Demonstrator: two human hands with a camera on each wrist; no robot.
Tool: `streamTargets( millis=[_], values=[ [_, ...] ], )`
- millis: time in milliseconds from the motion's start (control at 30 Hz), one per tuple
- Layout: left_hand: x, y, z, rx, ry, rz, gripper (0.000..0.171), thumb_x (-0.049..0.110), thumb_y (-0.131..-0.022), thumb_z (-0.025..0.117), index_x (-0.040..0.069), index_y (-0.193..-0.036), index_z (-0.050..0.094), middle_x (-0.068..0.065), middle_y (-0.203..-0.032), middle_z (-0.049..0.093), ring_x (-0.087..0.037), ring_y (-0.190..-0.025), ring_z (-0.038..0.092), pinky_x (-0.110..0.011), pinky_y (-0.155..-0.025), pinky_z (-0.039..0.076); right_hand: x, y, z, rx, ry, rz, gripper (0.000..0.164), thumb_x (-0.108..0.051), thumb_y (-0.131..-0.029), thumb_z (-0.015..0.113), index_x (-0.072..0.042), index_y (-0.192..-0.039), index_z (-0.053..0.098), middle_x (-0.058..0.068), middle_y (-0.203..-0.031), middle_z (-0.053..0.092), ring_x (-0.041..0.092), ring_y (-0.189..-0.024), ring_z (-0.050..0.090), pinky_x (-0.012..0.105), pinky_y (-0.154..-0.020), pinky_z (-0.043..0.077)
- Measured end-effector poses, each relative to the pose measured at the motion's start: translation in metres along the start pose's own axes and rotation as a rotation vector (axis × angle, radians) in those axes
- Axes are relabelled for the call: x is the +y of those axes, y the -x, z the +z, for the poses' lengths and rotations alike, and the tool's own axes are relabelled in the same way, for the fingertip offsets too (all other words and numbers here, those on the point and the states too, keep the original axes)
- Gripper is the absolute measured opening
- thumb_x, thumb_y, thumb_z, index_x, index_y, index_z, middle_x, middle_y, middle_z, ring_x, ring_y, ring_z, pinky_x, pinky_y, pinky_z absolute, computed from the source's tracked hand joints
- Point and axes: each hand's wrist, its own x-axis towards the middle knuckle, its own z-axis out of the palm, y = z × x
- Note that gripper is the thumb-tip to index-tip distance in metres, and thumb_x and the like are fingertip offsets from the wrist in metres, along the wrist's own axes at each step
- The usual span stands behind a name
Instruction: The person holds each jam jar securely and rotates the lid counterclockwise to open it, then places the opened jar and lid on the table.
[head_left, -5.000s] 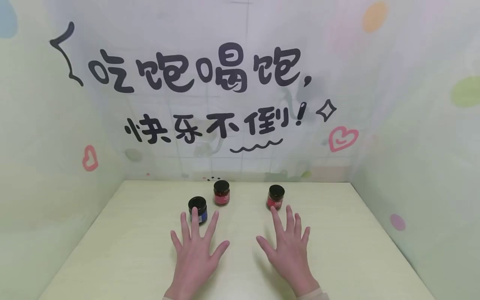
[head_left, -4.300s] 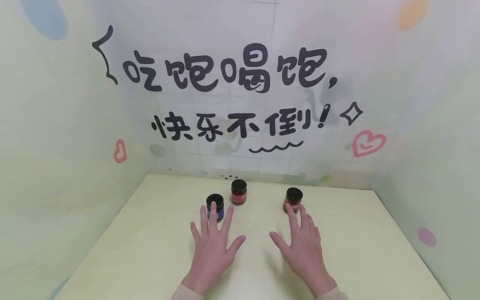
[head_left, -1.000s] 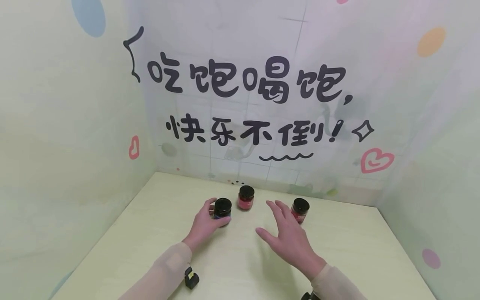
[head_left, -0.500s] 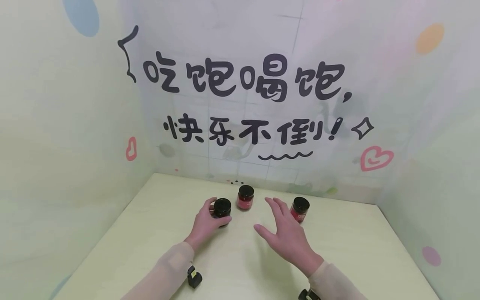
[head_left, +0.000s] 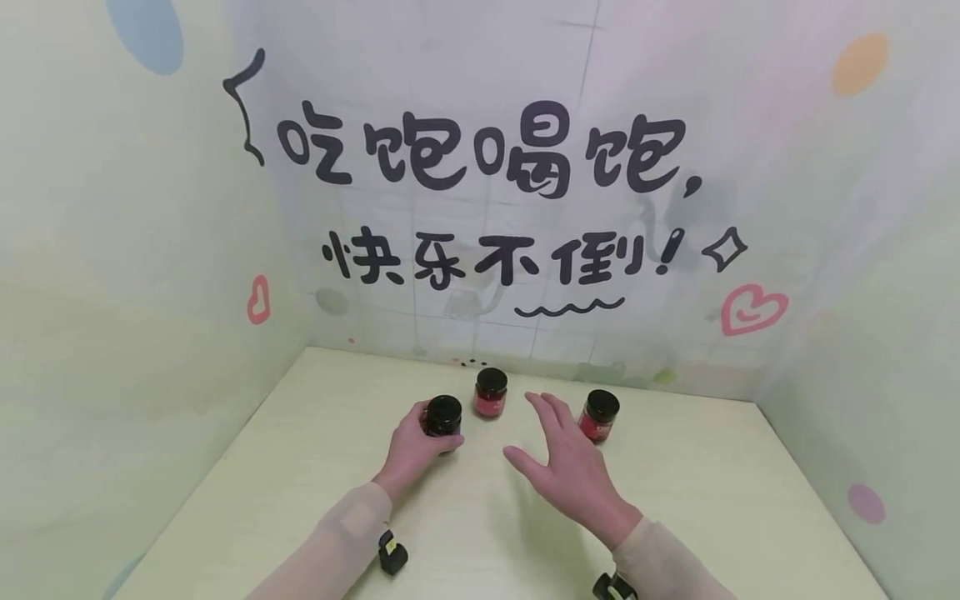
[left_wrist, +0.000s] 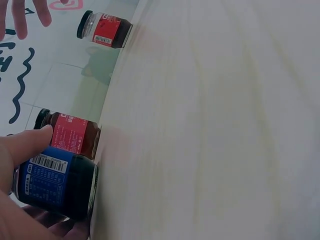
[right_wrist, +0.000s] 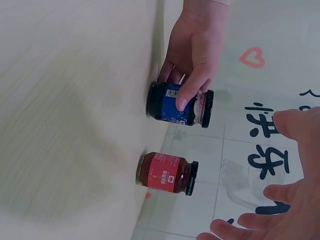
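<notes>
My left hand grips a small glass jar with a black lid and blue label, thumb on the near side, fingers behind it. In the left wrist view the blue label with its barcode faces the camera. The jar looks upright, its base at the tabletop. Just behind and to the right of it stands a jar with a pinkish-red label. My right hand hovers with spread fingers over the table, holding nothing. Close beyond its knuckles is another black-lidded jar, red-labelled, its lower left partly covered.
The pale tabletop runs to a back wall printed with large dark characters. Side walls rise left and right of the table. A black wrist device hangs under the left sleeve, another under the right.
Seconds ago both hands were spread over the table; since then my left hand has taken hold of the blue-labelled jar. Over the last second, the hands hardly move; the camera view shifts slightly.
</notes>
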Motion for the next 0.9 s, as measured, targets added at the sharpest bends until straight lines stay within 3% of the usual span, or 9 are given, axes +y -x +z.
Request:
streamTargets(
  millis=[533,900],
  values=[
    [-0.005,-0.004,0.002,0.018,-0.079,0.022,0.057,0.019,-0.071,0.092,0.003,-0.119,0.066,-0.012,-0.116,0.071,-0.032,-0.113,0.063,-0.053,-0.101,0.045,0.000,-0.009,-0.009,0.009,-0.002,0.004,0.079,-0.064,-0.090,0.062,-0.026,-0.154,0.038,0.003,-0.152,0.040,0.029,-0.114,0.062,0.053,-0.085,0.053],
    [0.007,-0.003,-0.001,0.044,-0.150,0.032,0.056,0.019,-0.069,0.093,0.005,-0.117,0.067,-0.011,-0.114,0.072,-0.031,-0.110,0.065,-0.053,-0.098,0.046,0.003,-0.015,-0.019,0.013,0.000,-0.017,0.076,-0.063,-0.092,0.061,-0.024,-0.153,0.039,0.001,-0.149,0.043,0.027,-0.124,0.056,0.055,-0.089,0.050]
  ],
)
